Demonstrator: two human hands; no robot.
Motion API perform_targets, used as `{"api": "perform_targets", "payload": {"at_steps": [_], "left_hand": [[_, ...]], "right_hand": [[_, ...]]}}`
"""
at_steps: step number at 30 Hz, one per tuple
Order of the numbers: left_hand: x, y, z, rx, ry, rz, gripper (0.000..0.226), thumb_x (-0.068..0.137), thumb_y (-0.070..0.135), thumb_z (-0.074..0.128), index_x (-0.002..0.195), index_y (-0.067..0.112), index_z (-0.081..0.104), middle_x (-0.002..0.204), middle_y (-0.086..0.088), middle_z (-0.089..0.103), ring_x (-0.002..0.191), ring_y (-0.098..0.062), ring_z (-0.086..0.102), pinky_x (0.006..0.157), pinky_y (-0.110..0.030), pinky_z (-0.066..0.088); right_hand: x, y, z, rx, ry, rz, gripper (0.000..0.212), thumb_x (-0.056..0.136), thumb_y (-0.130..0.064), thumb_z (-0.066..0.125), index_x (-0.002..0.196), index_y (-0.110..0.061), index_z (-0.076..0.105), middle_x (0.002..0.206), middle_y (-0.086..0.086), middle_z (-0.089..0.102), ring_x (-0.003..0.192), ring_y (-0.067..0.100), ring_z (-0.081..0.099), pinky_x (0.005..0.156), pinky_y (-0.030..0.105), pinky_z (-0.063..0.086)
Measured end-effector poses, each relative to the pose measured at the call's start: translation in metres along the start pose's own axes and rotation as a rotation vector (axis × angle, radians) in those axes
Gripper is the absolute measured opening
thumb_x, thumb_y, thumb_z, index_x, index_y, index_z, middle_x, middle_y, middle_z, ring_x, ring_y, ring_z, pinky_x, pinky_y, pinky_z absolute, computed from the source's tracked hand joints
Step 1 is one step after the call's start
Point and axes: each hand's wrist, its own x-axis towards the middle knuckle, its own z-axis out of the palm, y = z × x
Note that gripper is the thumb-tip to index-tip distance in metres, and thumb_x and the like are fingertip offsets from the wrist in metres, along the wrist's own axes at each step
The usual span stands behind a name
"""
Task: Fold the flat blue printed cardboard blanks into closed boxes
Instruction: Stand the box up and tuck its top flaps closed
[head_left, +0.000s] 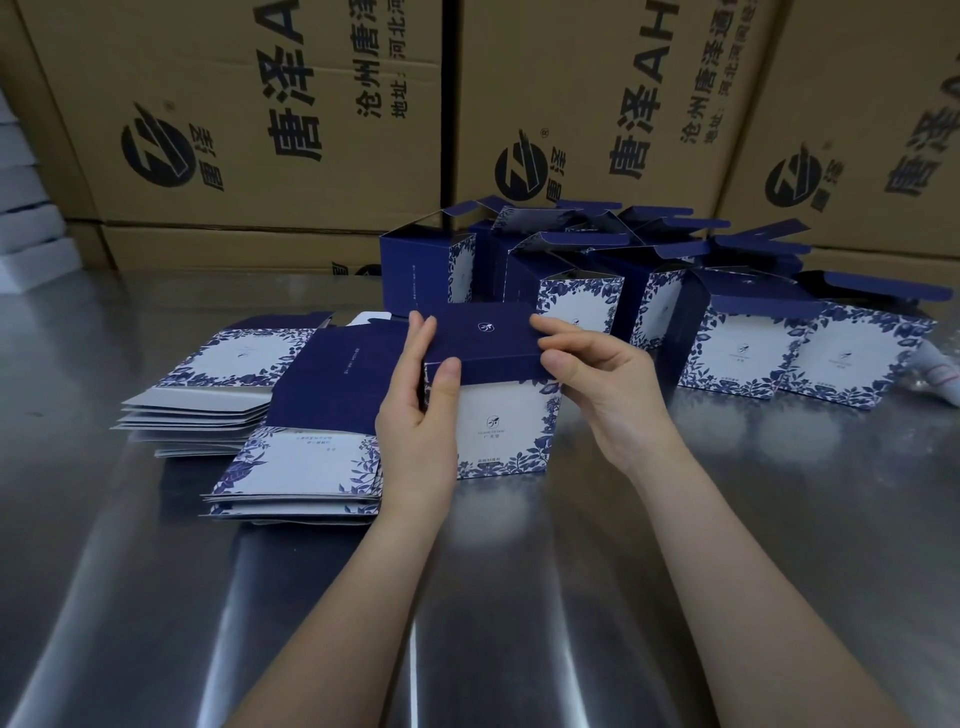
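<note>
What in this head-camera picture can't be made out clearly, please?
- Blue-and-white printed box being closed: left side wall hidden behind the left hand; whether the lid's tuck flap is fully in is hidden under the lid and the right hand.
- Flat printed blanks in stacks: count unreadable, edges too thin and overlapping.
- Small print on the box front: too small to read.
- White object at the right edge: cut off by the frame.
</note>
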Motion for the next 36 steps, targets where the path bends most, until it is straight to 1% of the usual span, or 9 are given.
{"api": "perform_targets", "payload": {"at_steps": [5,9,11,16,21,28,31,34,36], "left_hand": [[-0.001,0.004,0.001,-0.031,0.029,0.024,0.031,0.101,0.017,0.055,0.119,0.042,0.063,0.147,0.02,0.045,0.13,0.011,0.045,0.096,-0.01,0.043],[0.0,0.008,0.002,0.0,0.041,0.021,0.026,0.1,0.012,0.054,0.098,0.033,0.069,0.148,0.011,0.046,0.131,0.006,0.047,0.095,-0.011,0.043],[0.0,0.009,0.002,0.021,0.033,0.015,0.025,0.101,0.012,0.052,0.097,0.031,0.068,0.15,0.011,0.045,0.13,0.008,0.046,0.095,-0.012,0.042],[-0.001,0.01,0.002,0.015,0.024,0.007,0.023,0.102,0.016,0.052,0.101,0.033,0.068,0.15,0.013,0.046,0.132,0.008,0.044,0.103,-0.014,0.042],[0.0,0.01,0.001,0.018,0.031,0.004,0.025,0.102,0.014,0.051,0.096,0.031,0.069,0.147,0.014,0.048,0.129,0.011,0.045,0.098,-0.009,0.041],[0.0,0.011,0.003,-0.022,0.045,-0.01,0.028,0.101,0.012,0.052,0.096,0.033,0.07,0.148,0.012,0.049,0.128,0.01,0.047,0.097,-0.01,0.042],[-0.001,0.011,0.003,-0.011,0.042,-0.021,0.028,0.102,0.018,0.051,0.105,0.04,0.068,0.146,0.021,0.046,0.13,0.013,0.043,0.101,-0.012,0.042],[-0.002,0.012,0.005,-0.009,0.036,-0.046,0.028,0.104,0.022,0.048,0.115,0.043,0.064,0.145,0.026,0.042,0.129,0.018,0.04,0.099,-0.011,0.04],[-0.002,0.014,0.007,-0.002,0.022,-0.049,0.029,0.105,0.021,0.045,0.119,0.042,0.061,0.149,0.024,0.04,0.129,0.019,0.038,0.096,-0.004,0.037]], "right_hand": [[-0.001,0.0,0.001,-0.017,-0.002,-0.001,0.011,0.071,-0.011,0.073,0.076,-0.02,0.078,0.112,0.002,0.072,0.111,0.021,0.065,0.089,0.031,0.052],[0.0,0.002,0.0,-0.043,0.028,-0.013,0.025,0.08,0.004,0.069,0.073,-0.019,0.077,0.109,0.004,0.073,0.109,0.023,0.065,0.086,0.032,0.051],[0.0,0.001,0.001,-0.049,0.028,-0.014,0.028,0.081,0.005,0.068,0.072,-0.02,0.077,0.109,0.004,0.073,0.11,0.024,0.065,0.088,0.034,0.051],[-0.002,-0.004,-0.001,-0.006,-0.045,0.051,0.013,0.073,-0.009,0.072,0.077,-0.02,0.077,0.116,0.002,0.071,0.116,0.021,0.062,0.095,0.035,0.051],[-0.001,-0.003,0.0,-0.031,-0.007,0.023,0.023,0.077,0.001,0.07,0.073,-0.02,0.077,0.111,0.001,0.073,0.109,0.02,0.065,0.086,0.031,0.052],[0.0,-0.004,0.001,-0.111,0.031,-0.006,0.029,0.08,0.008,0.068,0.072,-0.019,0.076,0.108,0.003,0.073,0.107,0.021,0.066,0.085,0.032,0.052],[-0.002,-0.013,0.005,-0.293,0.044,-0.059,0.023,0.08,0.006,0.071,0.077,-0.016,0.074,0.109,0.003,0.072,0.106,0.015,0.065,0.087,0.031,0.05],[-0.005,-0.02,0.016,-0.716,0.081,-0.311,0.017,0.078,-0.003,0.076,0.086,-0.018,0.074,0.109,-0.001,0.069,0.109,0.016,0.061,0.098,0.038,0.045],[-0.009,-0.021,0.029,-0.959,0.067,-0.482,0.018,0.078,-0.012,0.076,0.095,-0.019,0.075,0.107,-0.005,0.069,0.108,0.016,0.06,0.096,0.045,0.041]]}}
